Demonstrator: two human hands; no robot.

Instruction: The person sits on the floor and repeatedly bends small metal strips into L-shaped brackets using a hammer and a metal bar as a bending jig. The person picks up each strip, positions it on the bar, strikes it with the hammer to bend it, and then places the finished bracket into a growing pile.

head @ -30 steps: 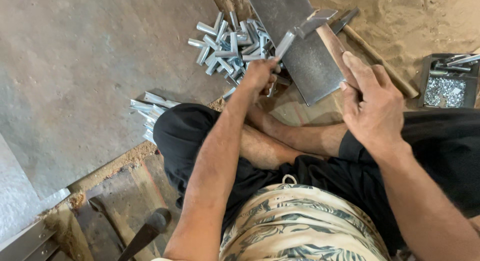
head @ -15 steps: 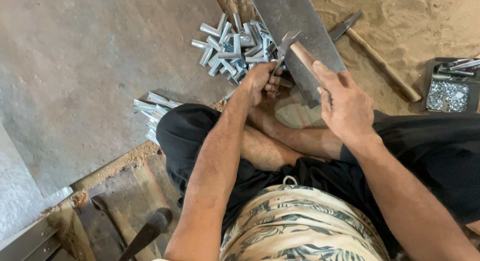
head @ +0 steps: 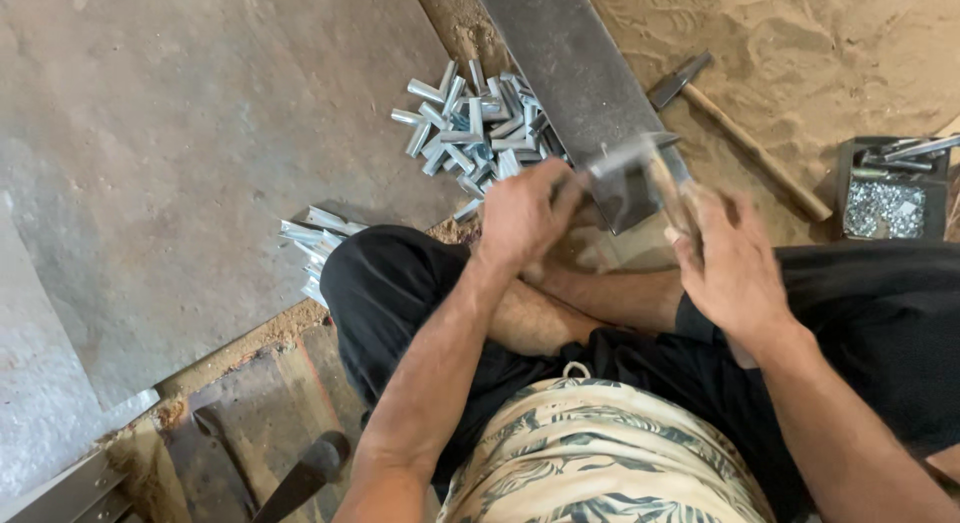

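Two hands at work: left hand (head: 525,215) pinches a small metal piece (head: 618,160) flat on the steel bar (head: 585,88), its long axis pointing rightward toward the blurred hammer (head: 668,188) clenched in the right hand (head: 735,268).

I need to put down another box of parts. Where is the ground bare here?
Free: the grey slab left of the zinc sleeve pile; sand beyond the spare hammer. Crowded: around the steel bar, both hands, and the parts tray.

Bare forearms, black trousers, leaf-patterned cream shirt.
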